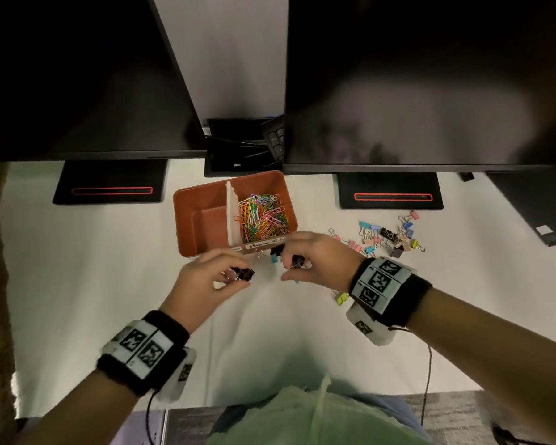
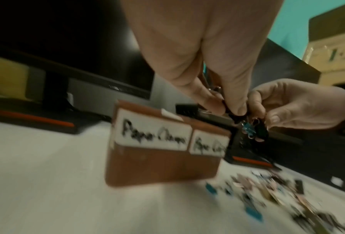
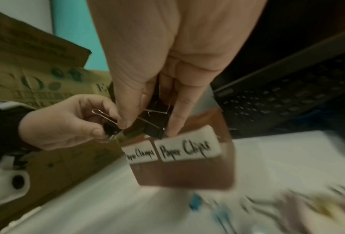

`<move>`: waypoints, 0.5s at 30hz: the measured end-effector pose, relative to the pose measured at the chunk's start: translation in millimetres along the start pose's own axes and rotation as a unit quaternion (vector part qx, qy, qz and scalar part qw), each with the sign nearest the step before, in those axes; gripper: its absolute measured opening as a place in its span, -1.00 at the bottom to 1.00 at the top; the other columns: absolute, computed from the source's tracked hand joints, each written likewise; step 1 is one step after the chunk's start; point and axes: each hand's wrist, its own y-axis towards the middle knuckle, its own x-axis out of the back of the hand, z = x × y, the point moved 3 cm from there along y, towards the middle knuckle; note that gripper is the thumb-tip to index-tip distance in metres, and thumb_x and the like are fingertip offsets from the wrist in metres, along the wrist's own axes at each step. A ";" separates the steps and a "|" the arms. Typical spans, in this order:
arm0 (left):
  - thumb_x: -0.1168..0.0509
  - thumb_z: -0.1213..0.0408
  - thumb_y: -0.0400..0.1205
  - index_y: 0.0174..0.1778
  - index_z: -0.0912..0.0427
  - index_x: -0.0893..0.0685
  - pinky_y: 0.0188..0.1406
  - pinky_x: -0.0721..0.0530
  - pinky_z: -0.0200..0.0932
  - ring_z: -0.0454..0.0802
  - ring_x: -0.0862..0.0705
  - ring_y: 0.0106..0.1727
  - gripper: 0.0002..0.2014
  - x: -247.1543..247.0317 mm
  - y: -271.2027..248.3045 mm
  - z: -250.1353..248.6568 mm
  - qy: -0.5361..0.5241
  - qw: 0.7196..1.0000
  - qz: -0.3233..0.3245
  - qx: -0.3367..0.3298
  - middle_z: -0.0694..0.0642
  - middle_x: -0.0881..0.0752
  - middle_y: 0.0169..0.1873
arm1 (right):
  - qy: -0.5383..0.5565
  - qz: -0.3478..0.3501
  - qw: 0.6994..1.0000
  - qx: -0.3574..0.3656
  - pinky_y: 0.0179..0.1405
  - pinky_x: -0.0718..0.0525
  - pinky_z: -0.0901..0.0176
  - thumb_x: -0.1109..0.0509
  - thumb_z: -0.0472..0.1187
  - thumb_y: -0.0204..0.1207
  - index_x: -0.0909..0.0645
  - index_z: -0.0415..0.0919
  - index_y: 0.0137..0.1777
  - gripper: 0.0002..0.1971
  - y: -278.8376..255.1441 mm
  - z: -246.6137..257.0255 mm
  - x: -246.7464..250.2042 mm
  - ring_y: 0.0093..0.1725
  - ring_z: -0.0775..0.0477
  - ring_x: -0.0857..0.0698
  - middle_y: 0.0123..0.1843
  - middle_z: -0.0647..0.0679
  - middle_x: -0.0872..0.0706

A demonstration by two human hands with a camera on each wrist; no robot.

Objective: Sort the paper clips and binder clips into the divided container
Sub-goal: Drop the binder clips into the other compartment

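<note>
Two hands just before the box (image 1: 187, 216) | left hand (image 1: 203, 281) pinches a black binder clip (image 1: 243, 273) | right hand (image 1: 318, 258) grips several clips (image 1: 278, 253) | loose binder clips (image 1: 389, 236) right of box | light, stiff, springy; take hold by the body, wire handles likely snag

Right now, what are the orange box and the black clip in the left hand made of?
The orange box looks like matte plastic: smooth moulded walls, rounded corners. The black clip, pinched by the left hand, seems to be painted metal with shiny silver wire handles; blur leaves that unsure.
</note>
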 end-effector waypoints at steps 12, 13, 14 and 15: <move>-0.46 0.53 0.40 0.36 0.02 -0.50 -0.03 -0.65 -0.30 -0.04 -0.69 0.04 -0.37 78.7 33.8 29.8 0.008 0.985 -0.034 0.166 0.06 -0.57 0.25 | 0.078 -0.056 0.995 -0.041 0.02 -0.75 0.00 -0.28 0.03 0.57 -0.43 -0.09 0.09 -0.76 114.3 62.7 4.6 -0.03 -0.04 -0.72 0.06 -0.09 -0.70; -0.46 0.52 0.41 0.35 0.02 -0.52 -0.06 -0.64 -0.33 -0.06 -0.69 0.04 -0.39 78.5 32.6 24.7 0.013 0.987 -0.040 0.155 0.03 -0.55 0.23 | 0.080 -0.067 0.994 -0.045 -0.01 -0.76 0.01 -0.25 0.04 0.59 -0.43 -0.07 0.10 -0.78 109.2 58.0 9.3 -0.04 -0.03 -0.73 0.06 -0.07 -0.69; -0.47 0.49 0.41 0.31 0.01 -0.55 -0.07 -0.64 -0.36 -0.10 -0.69 0.03 -0.43 76.8 30.7 17.7 0.012 0.989 -0.048 0.137 -0.01 -0.56 0.19 | 0.078 -0.084 0.992 -0.048 -0.03 -0.76 0.02 -0.22 0.04 0.60 -0.44 -0.04 0.10 -0.80 101.6 51.5 15.4 -0.05 -0.01 -0.73 0.05 -0.03 -0.69; -0.48 0.45 0.41 0.26 0.00 -0.59 -0.08 -0.64 -0.40 -0.16 -0.70 0.00 -0.49 73.4 28.1 9.3 0.013 0.992 -0.051 0.113 -0.05 -0.58 0.14 | 0.072 -0.104 0.990 -0.054 -0.04 -0.76 0.04 -0.21 0.03 0.61 -0.46 -0.02 0.08 -0.82 92.2 41.7 21.4 -0.06 0.02 -0.72 0.03 0.01 -0.69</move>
